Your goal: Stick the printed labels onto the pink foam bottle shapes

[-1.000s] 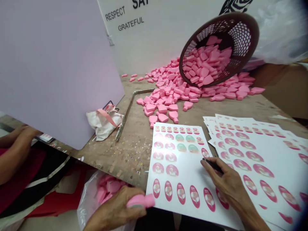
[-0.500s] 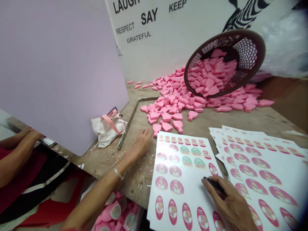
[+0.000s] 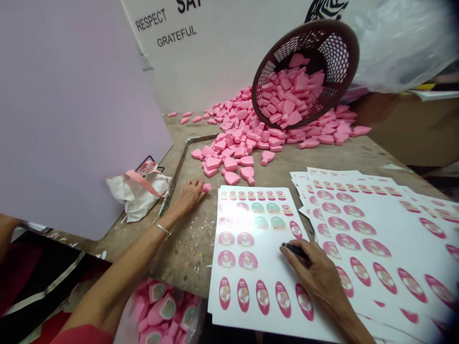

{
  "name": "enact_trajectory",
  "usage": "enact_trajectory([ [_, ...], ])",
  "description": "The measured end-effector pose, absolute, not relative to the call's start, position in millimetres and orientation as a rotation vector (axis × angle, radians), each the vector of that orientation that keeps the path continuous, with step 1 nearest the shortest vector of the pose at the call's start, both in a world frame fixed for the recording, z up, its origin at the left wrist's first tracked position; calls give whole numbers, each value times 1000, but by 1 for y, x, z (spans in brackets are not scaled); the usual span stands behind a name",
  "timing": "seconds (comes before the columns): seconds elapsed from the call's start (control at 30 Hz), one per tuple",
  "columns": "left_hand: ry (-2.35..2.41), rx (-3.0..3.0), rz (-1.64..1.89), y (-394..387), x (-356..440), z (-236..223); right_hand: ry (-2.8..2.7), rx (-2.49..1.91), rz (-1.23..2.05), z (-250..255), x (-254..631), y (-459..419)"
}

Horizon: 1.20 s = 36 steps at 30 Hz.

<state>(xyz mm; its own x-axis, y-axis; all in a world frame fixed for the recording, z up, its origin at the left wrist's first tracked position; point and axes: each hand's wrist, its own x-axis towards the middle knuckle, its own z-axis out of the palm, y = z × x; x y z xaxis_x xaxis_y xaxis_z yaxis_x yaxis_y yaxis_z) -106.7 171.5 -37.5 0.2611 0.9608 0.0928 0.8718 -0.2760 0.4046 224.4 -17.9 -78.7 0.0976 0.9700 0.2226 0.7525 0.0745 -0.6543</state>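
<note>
My left hand (image 3: pixel 191 197) rests on the worktop by the top left corner of a sticker sheet, its fingers closed on a small pink foam piece (image 3: pixel 207 187) that is mostly hidden. My right hand (image 3: pixel 315 272) grips a black-handled tool (image 3: pixel 294 251) and lies on the white sticker sheet (image 3: pixel 258 282), which carries rows of round and oval pink labels. A stack of similar sheets (image 3: pixel 373 229) overlaps to its right. Beyond my hands, a brown plastic basket (image 3: pixel 304 71) lies tipped over, spilling a heap of pink foam pieces (image 3: pixel 244 138).
A lilac board (image 3: pixel 71 110) stands at the left, beside a white cloth bag (image 3: pixel 138 193) and an L-shaped metal bar (image 3: pixel 179 169). Below the worktop edge, a plastic bag holds labelled pink pieces (image 3: pixel 163 308). A co-worker's arm (image 3: pixel 5 234) shows at the far left.
My left hand has moved from the bag below the worktop, across the worktop, to a pink piece near the sheet. My right hand stays on the sheet, and the view has shifted.
</note>
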Motion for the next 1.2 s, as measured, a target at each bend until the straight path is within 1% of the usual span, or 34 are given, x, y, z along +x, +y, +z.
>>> enact_trajectory([
  [0.13, 1809, 1866, 722, 126, -96, -27, -1721, -1671, 619, -62, 225, -18],
  [0.2, 1714, 1654, 794, 96, -78, -24, -1706, -1648, 747, -50, 225, -14],
  [0.27, 1502, 1371, 834, 67, -55, -22, -1667, -1661, 775, -42, 224, -5],
  [0.33, 1261, 940, 908, 46, -30, -22, -1676, -1674, 657, -39, 222, 9],
  [0.43, 1022, 487, 1019, 32, 4, -22, -1847, -1683, 295, -46, 217, 33],
  [0.53, 983, 546, 1051, 33, 27, -24, -1983, -1693, 43, -58, 212, 50],
  [0.7, 1086, 894, 1055, 36, 42, -36, -2045, -1682, -56, -66, 208, 52],
  [0.8, 1176, 1011, 1016, 36, 44, -41, -2070, -1676, -63, -65, 209, 51],
  [0.97, 1219, 1036, 1001, 37, 44, -45, -2041, -1702, -24, -64, 212, 57],
  [1.2, 1130, 1111, 996, 34, 42, -46, -2073, -1688, -7, -62, 202, 58],
])
